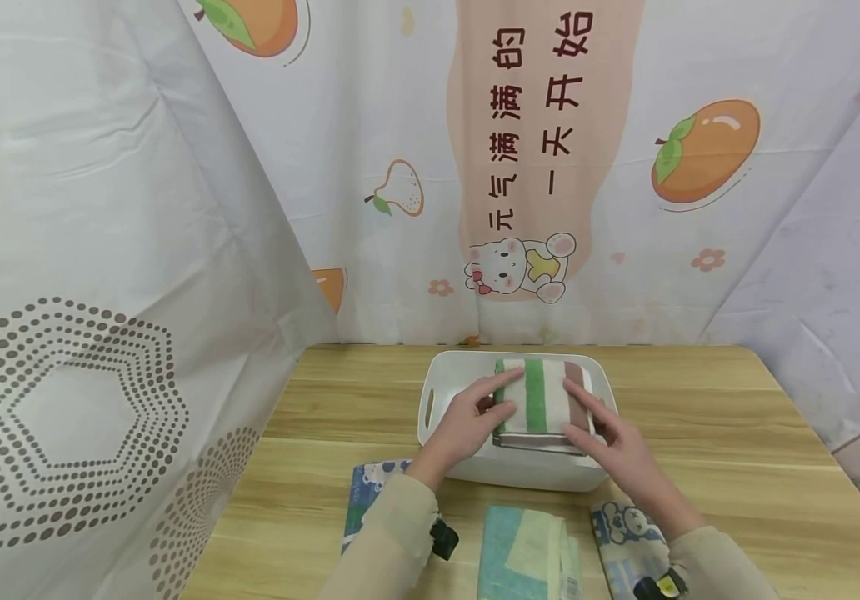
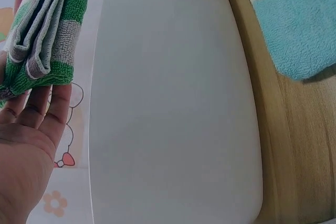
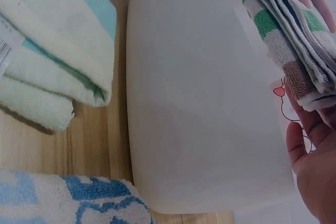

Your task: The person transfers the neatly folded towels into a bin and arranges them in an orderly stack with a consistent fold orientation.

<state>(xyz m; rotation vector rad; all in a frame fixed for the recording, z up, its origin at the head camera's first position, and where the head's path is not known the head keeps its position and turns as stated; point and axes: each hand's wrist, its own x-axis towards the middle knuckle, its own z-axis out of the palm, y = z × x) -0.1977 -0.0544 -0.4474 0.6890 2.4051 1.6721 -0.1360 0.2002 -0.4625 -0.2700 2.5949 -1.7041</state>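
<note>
A folded towel (image 1: 546, 400) with green, white and brown stripes is held over the white basket (image 1: 527, 471) between both hands. The left hand (image 1: 471, 421) grips its left side, fingers on top and at the edge. On the right side, the right hand (image 1: 613, 442) grips it the same way. In the left wrist view the left hand (image 2: 31, 145) has its fingers under the towel's green end (image 2: 47, 40). The right wrist view shows the right hand (image 3: 320, 150) at the brown end of the towel (image 3: 294, 40), above the basket's wall (image 3: 205, 103).
In front of the basket lie a blue patterned towel (image 1: 370, 492) at left, a teal and cream folded towel (image 1: 523, 554) in the middle, and a blue and white bear towel (image 1: 628, 546) at right. A printed curtain (image 1: 400, 275) hangs behind the wooden table (image 1: 737, 450).
</note>
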